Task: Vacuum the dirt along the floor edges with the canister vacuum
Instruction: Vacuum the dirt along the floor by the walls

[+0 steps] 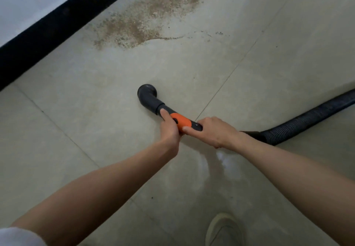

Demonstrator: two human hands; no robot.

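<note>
Head view showed both hands wrapped around the vacuum handle [180,122]: left hand [170,130] beside the orange collar, right hand [213,131] behind it. Dirt [146,19] lay ahead near the black baseboard [57,24], apart from the nozzle end [147,92]; the hose [307,120] trailed right.

You see: pale wall [23,1] above a black skirting strip [57,28]; one light shoe [223,230] on your tiled floor [86,130] below.

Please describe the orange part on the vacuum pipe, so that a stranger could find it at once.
Find the black ribbed hose that comes in from the right over the pale floor. It ends in a curved black pipe, which both hands grip. The orange part sits between the hands, the only bright colour there.
</note>
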